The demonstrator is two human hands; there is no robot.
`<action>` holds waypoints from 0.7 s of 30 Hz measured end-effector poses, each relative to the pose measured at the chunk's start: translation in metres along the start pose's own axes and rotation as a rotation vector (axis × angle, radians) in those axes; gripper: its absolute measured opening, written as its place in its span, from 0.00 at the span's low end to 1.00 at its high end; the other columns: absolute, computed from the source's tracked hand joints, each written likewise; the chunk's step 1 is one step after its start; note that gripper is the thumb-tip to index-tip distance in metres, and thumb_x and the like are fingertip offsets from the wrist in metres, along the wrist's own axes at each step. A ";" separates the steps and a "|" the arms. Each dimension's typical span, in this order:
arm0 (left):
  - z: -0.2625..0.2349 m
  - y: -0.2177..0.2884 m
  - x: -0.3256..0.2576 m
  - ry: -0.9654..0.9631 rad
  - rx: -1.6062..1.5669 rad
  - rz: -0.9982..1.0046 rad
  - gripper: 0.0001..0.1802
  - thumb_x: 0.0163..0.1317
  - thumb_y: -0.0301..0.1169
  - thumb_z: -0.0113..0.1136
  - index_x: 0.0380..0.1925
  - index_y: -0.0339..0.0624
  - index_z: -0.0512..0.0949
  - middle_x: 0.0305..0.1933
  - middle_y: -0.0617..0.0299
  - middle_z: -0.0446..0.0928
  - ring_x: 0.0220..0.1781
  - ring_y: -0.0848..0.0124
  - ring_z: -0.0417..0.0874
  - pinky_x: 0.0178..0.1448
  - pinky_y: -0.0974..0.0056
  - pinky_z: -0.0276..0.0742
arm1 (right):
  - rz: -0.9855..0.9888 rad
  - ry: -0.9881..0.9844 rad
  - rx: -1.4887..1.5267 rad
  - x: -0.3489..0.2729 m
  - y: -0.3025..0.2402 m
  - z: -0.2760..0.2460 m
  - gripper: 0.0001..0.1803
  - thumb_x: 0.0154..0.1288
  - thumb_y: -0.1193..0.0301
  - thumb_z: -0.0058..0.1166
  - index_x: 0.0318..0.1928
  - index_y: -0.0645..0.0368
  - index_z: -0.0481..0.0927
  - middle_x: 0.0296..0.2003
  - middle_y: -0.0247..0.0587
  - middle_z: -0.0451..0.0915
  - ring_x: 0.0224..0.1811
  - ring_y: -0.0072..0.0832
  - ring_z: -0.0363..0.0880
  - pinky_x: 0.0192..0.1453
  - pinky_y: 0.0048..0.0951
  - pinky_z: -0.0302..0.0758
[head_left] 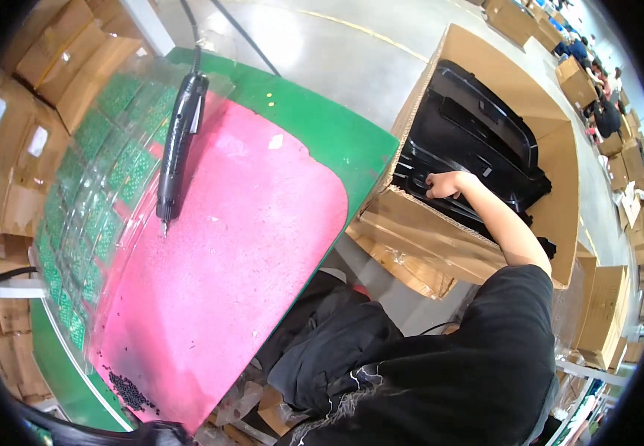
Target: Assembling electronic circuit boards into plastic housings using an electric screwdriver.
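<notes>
While the right hand [447, 183] closed its fingers over the edge of a black plastic panel [478, 141], that panel stood on edge in a cardboard box [441, 238] at two o'clock, seemingly stacked for easy lifting. Left hand was out of sight. An electric screwdriver [177, 141] hung at eleven o'clock above the pink mat [240, 245], with green trays [92, 208] at nine.

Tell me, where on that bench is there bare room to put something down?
The wide middle of the pink foam mat is free, between the black electric screwdriver hanging at its left and the green table edge. Crowded spots: the clear trays of green parts on the left, and the small black screws at the mat's near corner.
</notes>
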State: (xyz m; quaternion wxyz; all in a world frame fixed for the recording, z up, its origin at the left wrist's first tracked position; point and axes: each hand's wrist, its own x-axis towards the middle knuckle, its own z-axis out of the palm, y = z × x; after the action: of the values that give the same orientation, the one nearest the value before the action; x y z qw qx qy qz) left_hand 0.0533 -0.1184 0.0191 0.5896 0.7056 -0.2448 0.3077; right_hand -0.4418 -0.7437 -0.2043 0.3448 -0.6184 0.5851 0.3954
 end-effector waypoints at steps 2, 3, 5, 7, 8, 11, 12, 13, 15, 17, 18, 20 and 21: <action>-0.014 -0.002 -0.003 0.065 -0.114 -0.117 0.31 0.53 0.28 0.70 0.55 0.40 0.66 0.36 0.63 0.69 0.43 0.67 0.71 0.45 0.62 0.68 | -0.032 0.065 0.011 0.002 0.009 0.004 0.39 0.60 0.55 0.57 0.70 0.50 0.60 0.63 0.47 0.70 0.57 0.39 0.75 0.45 0.39 0.81; -0.019 -0.003 -0.005 0.099 -0.174 -0.174 0.30 0.53 0.29 0.69 0.54 0.40 0.67 0.36 0.63 0.69 0.42 0.67 0.71 0.45 0.62 0.67 | -0.066 0.123 0.014 0.004 0.014 0.006 0.38 0.58 0.54 0.59 0.67 0.51 0.64 0.59 0.47 0.72 0.52 0.38 0.78 0.42 0.38 0.82; -0.028 -0.003 -0.006 0.160 -0.293 -0.284 0.28 0.53 0.30 0.69 0.52 0.41 0.68 0.35 0.63 0.69 0.42 0.67 0.71 0.44 0.62 0.67 | -0.072 0.183 0.048 0.002 0.018 0.005 0.36 0.55 0.55 0.62 0.62 0.55 0.70 0.49 0.46 0.80 0.44 0.36 0.81 0.40 0.37 0.82; -0.035 -0.003 -0.006 0.213 -0.411 -0.394 0.26 0.53 0.31 0.68 0.51 0.41 0.69 0.35 0.63 0.70 0.41 0.66 0.70 0.44 0.61 0.67 | -0.109 0.295 0.126 0.006 0.028 0.001 0.32 0.52 0.57 0.65 0.55 0.59 0.75 0.36 0.43 0.83 0.36 0.33 0.83 0.37 0.35 0.82; -0.042 0.000 -0.008 0.250 -0.466 -0.446 0.25 0.53 0.32 0.68 0.50 0.41 0.70 0.34 0.63 0.70 0.41 0.66 0.70 0.44 0.61 0.66 | -0.063 0.360 0.179 -0.004 0.020 -0.006 0.27 0.50 0.57 0.65 0.49 0.56 0.80 0.36 0.43 0.84 0.39 0.34 0.83 0.38 0.37 0.81; -0.047 -0.003 -0.008 0.340 -0.649 -0.614 0.23 0.54 0.34 0.67 0.48 0.41 0.72 0.33 0.63 0.70 0.40 0.66 0.70 0.43 0.61 0.66 | 0.016 0.888 0.261 0.006 0.037 -0.016 0.18 0.53 0.64 0.60 0.43 0.58 0.81 0.44 0.55 0.82 0.49 0.47 0.81 0.55 0.43 0.77; -0.050 -0.007 -0.010 0.347 -0.642 -0.617 0.23 0.54 0.34 0.67 0.48 0.41 0.72 0.33 0.63 0.70 0.40 0.66 0.70 0.43 0.61 0.66 | 0.045 1.024 0.278 0.001 0.041 -0.024 0.23 0.53 0.64 0.60 0.51 0.57 0.77 0.51 0.54 0.78 0.53 0.48 0.78 0.59 0.43 0.75; -0.051 -0.016 -0.011 0.269 -0.502 -0.575 0.13 0.55 0.37 0.63 0.36 0.44 0.74 0.28 0.64 0.70 0.37 0.65 0.70 0.41 0.58 0.65 | 0.125 1.116 0.229 -0.003 0.042 -0.028 0.31 0.54 0.64 0.61 0.59 0.55 0.70 0.59 0.51 0.71 0.61 0.50 0.71 0.62 0.45 0.73; -0.066 -0.032 -0.014 0.227 -0.342 -0.530 0.11 0.56 0.41 0.60 0.24 0.47 0.77 0.23 0.66 0.71 0.35 0.63 0.71 0.39 0.55 0.64 | 0.202 1.232 0.079 -0.010 0.039 -0.030 0.44 0.54 0.63 0.62 0.70 0.50 0.56 0.67 0.48 0.61 0.68 0.50 0.61 0.67 0.49 0.67; -0.087 -0.057 -0.004 0.343 -0.334 -0.567 0.14 0.58 0.45 0.62 0.34 0.46 0.79 0.33 0.65 0.74 0.40 0.62 0.72 0.43 0.59 0.64 | 0.195 1.176 -0.042 -0.002 0.061 -0.029 0.50 0.53 0.63 0.63 0.73 0.49 0.49 0.71 0.47 0.57 0.71 0.51 0.57 0.71 0.46 0.62; -0.152 -0.112 0.004 0.374 -0.309 -0.539 0.14 0.58 0.45 0.62 0.34 0.46 0.79 0.33 0.65 0.74 0.40 0.62 0.72 0.43 0.59 0.64 | 0.136 1.132 -0.035 0.014 0.078 -0.022 0.49 0.52 0.64 0.64 0.73 0.49 0.51 0.66 0.49 0.65 0.69 0.51 0.62 0.69 0.46 0.65; -0.289 -0.177 0.006 0.500 -0.584 -0.672 0.20 0.61 0.34 0.62 0.49 0.36 0.72 0.43 0.55 0.73 0.44 0.64 0.71 0.50 0.62 0.72 | 0.112 1.086 -0.065 -0.005 0.037 -0.022 0.44 0.51 0.65 0.65 0.69 0.50 0.61 0.57 0.49 0.75 0.61 0.50 0.72 0.63 0.49 0.71; -0.305 -0.206 0.022 0.533 -0.737 -0.741 0.25 0.62 0.28 0.62 0.57 0.31 0.68 0.48 0.50 0.73 0.47 0.65 0.71 0.53 0.63 0.75 | 0.110 1.117 -0.127 -0.011 0.042 -0.021 0.39 0.54 0.66 0.63 0.68 0.50 0.63 0.57 0.49 0.75 0.60 0.50 0.72 0.63 0.49 0.70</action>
State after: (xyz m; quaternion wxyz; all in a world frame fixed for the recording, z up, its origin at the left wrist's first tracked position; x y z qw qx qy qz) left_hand 0.1696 0.2199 -0.0701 0.9055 0.3908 0.0841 0.1424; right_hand -0.4814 -0.7602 -0.1837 -0.0764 -0.7220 0.6851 0.0599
